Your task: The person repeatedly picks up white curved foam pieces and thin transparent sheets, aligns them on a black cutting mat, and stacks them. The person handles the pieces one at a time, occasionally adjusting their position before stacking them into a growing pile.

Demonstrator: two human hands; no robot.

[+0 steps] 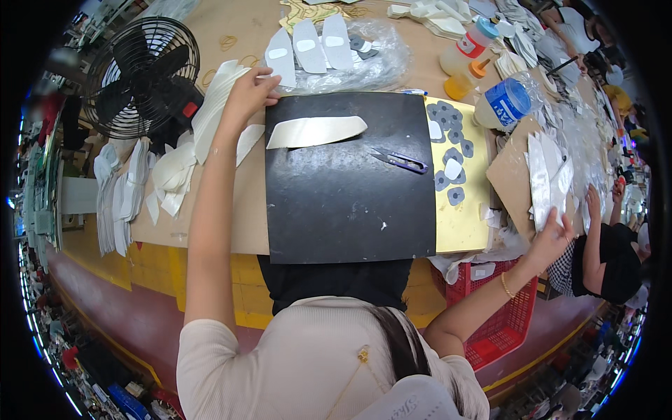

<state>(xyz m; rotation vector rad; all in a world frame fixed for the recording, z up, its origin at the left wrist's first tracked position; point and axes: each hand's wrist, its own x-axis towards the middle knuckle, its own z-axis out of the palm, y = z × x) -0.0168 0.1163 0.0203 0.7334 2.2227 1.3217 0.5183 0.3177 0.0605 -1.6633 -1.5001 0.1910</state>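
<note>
My left hand [253,94] is at the far left corner of a black mat [350,203], its fingers stretched out and apart. Its fingertips are beside the nearest of several light grey cut pieces [307,43] with white patches; whether they touch it I cannot tell. A curved cream strip [316,131] lies across the upper part of the mat, with purple-handled thread snips [402,161] to its right. Out to the right, my right hand [551,241] has its fingers spread at the near end of a stack of glossy white pieces [548,178]. Nothing shows gripped in either hand.
A black fan [141,77] stands at left, near stacked cream pieces [213,105]. A yellow board [462,217] holds grey flower-shaped pieces [455,150]. Beyond are bottles [467,78] and a blue-labelled jar [502,103]. A red basket [500,329] sits below; another person [612,255] is at right.
</note>
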